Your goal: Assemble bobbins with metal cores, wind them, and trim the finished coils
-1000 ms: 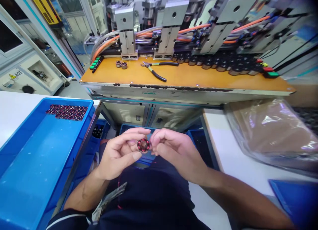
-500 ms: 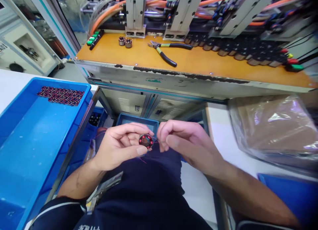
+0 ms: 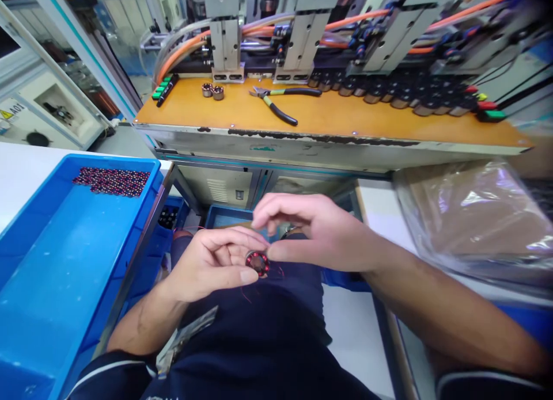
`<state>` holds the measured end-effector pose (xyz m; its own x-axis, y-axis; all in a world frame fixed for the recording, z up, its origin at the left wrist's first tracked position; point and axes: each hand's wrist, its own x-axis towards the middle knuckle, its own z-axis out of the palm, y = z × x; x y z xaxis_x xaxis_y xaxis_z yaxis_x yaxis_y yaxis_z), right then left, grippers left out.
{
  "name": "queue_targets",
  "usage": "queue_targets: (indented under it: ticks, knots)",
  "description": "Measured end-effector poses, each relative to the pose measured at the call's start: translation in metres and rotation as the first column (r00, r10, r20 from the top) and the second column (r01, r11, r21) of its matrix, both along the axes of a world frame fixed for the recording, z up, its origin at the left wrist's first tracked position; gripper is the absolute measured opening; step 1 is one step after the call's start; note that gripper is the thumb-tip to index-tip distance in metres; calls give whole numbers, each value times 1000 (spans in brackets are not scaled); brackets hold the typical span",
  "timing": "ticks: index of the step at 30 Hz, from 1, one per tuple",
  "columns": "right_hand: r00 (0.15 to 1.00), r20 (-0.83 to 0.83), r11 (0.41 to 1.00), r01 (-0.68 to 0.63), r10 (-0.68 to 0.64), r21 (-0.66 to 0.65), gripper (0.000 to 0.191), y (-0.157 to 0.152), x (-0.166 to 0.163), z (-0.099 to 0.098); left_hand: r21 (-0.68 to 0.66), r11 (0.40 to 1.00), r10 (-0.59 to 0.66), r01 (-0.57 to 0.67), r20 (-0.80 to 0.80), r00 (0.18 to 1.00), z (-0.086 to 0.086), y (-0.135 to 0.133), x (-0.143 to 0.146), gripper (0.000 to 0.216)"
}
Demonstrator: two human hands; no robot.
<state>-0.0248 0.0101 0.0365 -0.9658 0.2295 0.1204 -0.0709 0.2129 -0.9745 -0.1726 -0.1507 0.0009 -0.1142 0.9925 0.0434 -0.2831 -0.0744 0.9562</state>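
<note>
A small ring-shaped motor stator (image 3: pixel 257 263) with red copper windings sits between the thumb and fingers of my left hand (image 3: pixel 216 262), its round face turned up towards me. Thin reddish wires hang loose from it below and to the right. Just right of the stator is my right hand (image 3: pixel 315 233), its fingers bent over and spread away from the thumb, with nothing seen between them. Its thumb tip comes close to the stator's upper edge; whether it touches I cannot tell.
A blue bin (image 3: pixel 56 262) at left holds many stators (image 3: pixel 112 181). On the orange bench (image 3: pixel 337 118) lie pliers (image 3: pixel 280 106), two stators (image 3: pixel 213 91), a marker (image 3: pixel 167 91) and a row of dark cylindrical parts (image 3: pixel 401 95). A plastic-wrapped cardboard box (image 3: pixel 466 216) stands at right.
My right hand has gone from holding a wire at the stator's right side to hovering above it, thumb and fingers now parted. My left hand keeps its hold. The camera view has shifted slightly.
</note>
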Motion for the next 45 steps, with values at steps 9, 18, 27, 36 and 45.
queue_targets:
  ticks: [9, 18, 27, 36, 45]
  knots:
    - [994, -14, 993, 108, -108, 42, 25, -13, -11, 0, -77, 997, -14, 22, 100, 995, -3, -5, 1, 29]
    - [947, 300, 973, 168, -114, -159, 19, -22, 11, 13, 81, 994, 67, -73, 79, 995, -3, 1, 3, 32]
    - [952, 298, 997, 57, -73, 59, 17, -22, 8, 20, 67, 996, 61, -64, 40, 997, -4, -2, 3, 31]
    - [987, 135, 992, 70, -84, 105, 17, -32, 14, 21, 36, 999, 16, -24, 190, 982, -8, -3, 4, 29]
    - [981, 181, 997, 68, -75, 42, 17, -37, 17, 21, 129, 992, -11, -13, 180, 984, -14, 0, 2, 41]
